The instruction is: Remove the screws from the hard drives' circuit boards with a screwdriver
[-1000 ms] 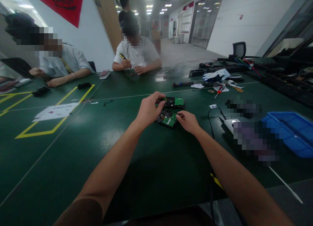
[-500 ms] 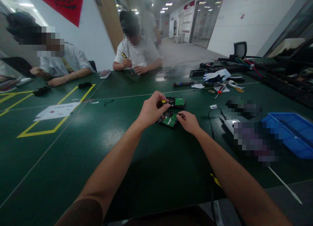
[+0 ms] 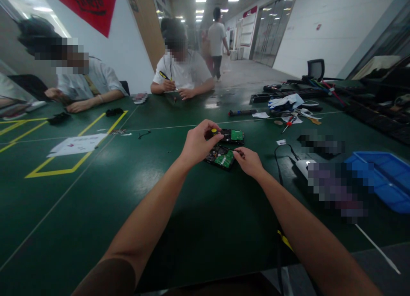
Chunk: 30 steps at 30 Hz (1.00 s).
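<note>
Two hard drives lie on the green tabletop in front of me, their green circuit boards facing up. The nearer hard drive (image 3: pixel 222 158) is slightly turned, and just behind it is the farther hard drive (image 3: pixel 235 136). My left hand (image 3: pixel 200 144) is closed above their left ends, thumb and forefinger around what looks like a screwdriver (image 3: pixel 214 130) with a round yellow end; its lower part is hidden. With thumb and fingers pinched, my right hand (image 3: pixel 249 161) grips the right edge of the nearer hard drive.
To the right lie a white cabled device (image 3: pixel 303 168), a blue tray (image 3: pixel 387 185), a red screwdriver (image 3: pixel 290 123) and gloves (image 3: pixel 286 102). A paper sheet (image 3: pixel 77 144) lies left. Two people sit across the table; a third person (image 3: pixel 218 35) walks behind.
The view has shifted slightly, moving the scene a little to the right. Both hands keep nearly the same hold at the hard drives. The walking person is now clearly visible.
</note>
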{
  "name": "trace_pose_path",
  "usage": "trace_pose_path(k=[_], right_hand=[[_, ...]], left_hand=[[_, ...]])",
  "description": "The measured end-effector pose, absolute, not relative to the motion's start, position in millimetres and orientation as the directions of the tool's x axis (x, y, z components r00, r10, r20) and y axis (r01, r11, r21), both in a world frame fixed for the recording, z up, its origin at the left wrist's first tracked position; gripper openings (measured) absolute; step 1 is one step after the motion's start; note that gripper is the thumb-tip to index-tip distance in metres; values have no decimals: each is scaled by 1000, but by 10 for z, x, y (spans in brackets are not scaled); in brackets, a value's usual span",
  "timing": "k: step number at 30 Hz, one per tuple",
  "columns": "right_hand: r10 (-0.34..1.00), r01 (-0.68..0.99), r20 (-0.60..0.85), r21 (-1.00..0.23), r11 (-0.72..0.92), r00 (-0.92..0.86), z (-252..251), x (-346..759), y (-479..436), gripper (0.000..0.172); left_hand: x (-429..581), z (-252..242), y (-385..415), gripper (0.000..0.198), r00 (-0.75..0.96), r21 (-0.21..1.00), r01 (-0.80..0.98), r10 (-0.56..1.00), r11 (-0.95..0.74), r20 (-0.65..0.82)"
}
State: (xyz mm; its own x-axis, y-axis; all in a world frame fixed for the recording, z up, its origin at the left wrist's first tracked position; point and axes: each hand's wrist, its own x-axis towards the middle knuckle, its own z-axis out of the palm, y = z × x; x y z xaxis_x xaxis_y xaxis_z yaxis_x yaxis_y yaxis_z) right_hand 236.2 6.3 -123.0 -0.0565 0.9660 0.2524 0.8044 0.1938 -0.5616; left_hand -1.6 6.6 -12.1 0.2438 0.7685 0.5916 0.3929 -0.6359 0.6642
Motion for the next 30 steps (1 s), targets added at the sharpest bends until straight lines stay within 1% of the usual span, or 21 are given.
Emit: trace_pose_path(k=[5,7,10,13,15,17,19,21,25,27,30], right_hand=[[965,799,258,-569,195,-52,-1239,2364,79,32],[966,795,253,-573,197,-57,-1229,2363,82,33],[969,800,240,-567,195,-67,-1208,2362,89,35],[970,814,230,-548,194,-76,-1198,2363,102,37],[972,819,221,-542,188,-77,-1198,2363,109,39],[975,816,211,-550,179,-71,-1198,2362,111,40],[977,810,202,-561,171,-66,-1196,2362,109,41],[979,814,194,-558,163,-63,-1193,2363,108,43],[979,835,193,-527,160,-65,-1185,2366,109,46],[978,843,194,-512,163,-71,-1180,2365,102,46],[979,859,186,-485,165,-83,-1171,2357,74,49]], left_hand=[[-128,25,42,17,153,618,438,732,-653,664],[-251,125,48,19,117,581,483,705,-656,699],[-530,251,97,24,80,509,578,665,-638,742],[-867,210,169,29,51,427,728,664,-536,746],[-1085,35,196,33,89,329,842,711,-428,698],[-1273,-244,187,35,98,217,935,793,-280,601],[-1413,-568,148,32,22,161,981,878,-112,477],[-1491,-861,101,33,-59,131,991,908,4,416],[-1479,-1179,79,37,-56,64,997,940,36,338],[-1444,-1218,113,38,-68,51,997,946,55,316],[-1432,-1218,177,37,-104,48,994,963,95,247]])
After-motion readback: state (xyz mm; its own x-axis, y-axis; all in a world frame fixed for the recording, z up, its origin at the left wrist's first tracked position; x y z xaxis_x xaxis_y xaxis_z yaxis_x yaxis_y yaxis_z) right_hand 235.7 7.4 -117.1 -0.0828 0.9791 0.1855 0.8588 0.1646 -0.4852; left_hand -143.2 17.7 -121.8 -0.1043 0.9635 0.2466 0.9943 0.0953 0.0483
